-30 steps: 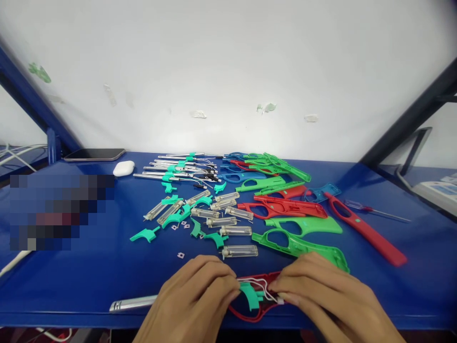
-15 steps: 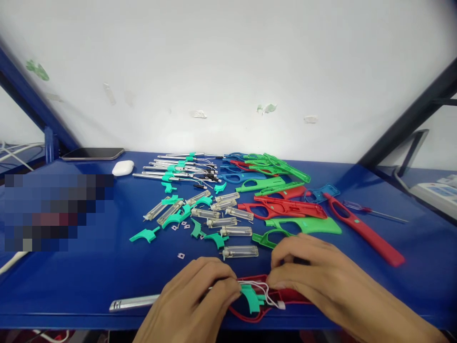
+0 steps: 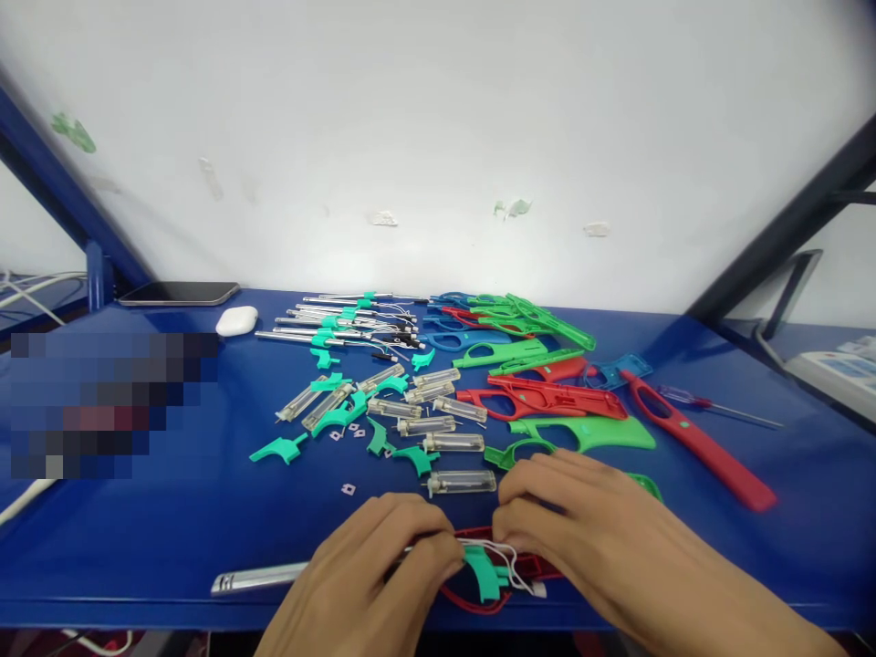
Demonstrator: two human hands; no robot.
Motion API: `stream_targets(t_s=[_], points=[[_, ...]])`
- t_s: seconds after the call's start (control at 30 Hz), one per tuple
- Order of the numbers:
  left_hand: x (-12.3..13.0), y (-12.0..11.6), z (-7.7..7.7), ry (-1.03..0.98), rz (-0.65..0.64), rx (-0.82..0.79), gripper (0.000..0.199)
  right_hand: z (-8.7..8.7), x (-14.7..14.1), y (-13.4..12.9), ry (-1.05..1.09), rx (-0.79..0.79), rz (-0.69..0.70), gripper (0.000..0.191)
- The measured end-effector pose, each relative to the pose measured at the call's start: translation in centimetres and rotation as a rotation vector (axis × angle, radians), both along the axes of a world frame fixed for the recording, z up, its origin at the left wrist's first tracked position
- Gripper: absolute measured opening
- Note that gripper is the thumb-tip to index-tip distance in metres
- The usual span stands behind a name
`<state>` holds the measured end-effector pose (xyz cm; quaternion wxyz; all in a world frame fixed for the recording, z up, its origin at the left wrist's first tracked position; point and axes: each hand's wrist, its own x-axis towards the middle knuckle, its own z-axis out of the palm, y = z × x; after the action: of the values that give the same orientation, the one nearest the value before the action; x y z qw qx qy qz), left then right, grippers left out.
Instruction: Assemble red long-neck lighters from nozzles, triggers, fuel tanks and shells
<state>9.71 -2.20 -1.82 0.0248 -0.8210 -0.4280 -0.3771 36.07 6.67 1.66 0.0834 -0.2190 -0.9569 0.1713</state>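
At the front edge of the blue table, my left hand [image 3: 373, 575] is closed around a lighter assembly whose silver metal tube [image 3: 260, 578] sticks out to the left. My right hand [image 3: 571, 520] pinches at the white wires [image 3: 512, 558], its fingertips largely hiding what they touch. Between the hands a teal trigger [image 3: 485, 575] lies over a red handle shell [image 3: 479, 604], which both hands partly cover. A white connector [image 3: 538, 589] at the wire end rests by the shell. Just beyond is a clear fuel tank [image 3: 463, 483].
Several clear tanks, teal triggers [image 3: 279, 450] and small metal plates [image 3: 349, 489] lie mid-table. Behind are metal tubes with wires [image 3: 342, 319]. Red, green and blue shells [image 3: 581, 432] and a screwdriver [image 3: 725, 408] lie right. A phone [image 3: 179, 293] and white case [image 3: 236, 320] sit back left.
My right hand has shifted left along the red shell, closer to my left hand and the wires. A green shell behind it now shows more. My left hand has barely moved.
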Motion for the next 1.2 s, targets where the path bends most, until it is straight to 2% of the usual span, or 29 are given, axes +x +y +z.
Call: stream_targets(t_s=[0.17,0.37,0.53,0.77,0.87,0.97,1.1,1.2], points=[[-0.1,0.0,0.1,-0.003,0.005,-0.016,0.027,-0.4,-0.2,-0.1,0.035,0.117,0.007,0.045],[0.2,0.2,0.4,-0.002,0.004,-0.015,0.027,-0.2,0.5,0.8,0.016,0.016,0.011,0.038],[0.1,-0.1,0.4,-0.004,0.001,-0.014,0.027,0.6,-0.3,0.9,0.013,-0.039,0.035,0.029],[0.0,0.1,0.2,0.000,0.004,0.003,0.027,0.2,-1.0,0.3,0.072,0.212,0.042,0.038],[0.1,0.2,0.3,0.008,-0.008,-0.005,0.026,0.8,-1.4,0.4,0.139,0.382,0.059,0.025],[0.1,0.2,0.5,0.009,-0.007,-0.013,0.026,1.5,-2.0,0.6,0.186,0.505,0.035,0.034],[0.3,-0.1,0.6,-0.002,0.013,-0.026,0.024,1.6,-2.3,0.7,0.188,0.558,0.019,0.041],[0.3,-0.1,0.5,-0.013,0.017,-0.018,0.023,1.3,-1.5,0.5,0.194,0.504,-0.032,0.036]])
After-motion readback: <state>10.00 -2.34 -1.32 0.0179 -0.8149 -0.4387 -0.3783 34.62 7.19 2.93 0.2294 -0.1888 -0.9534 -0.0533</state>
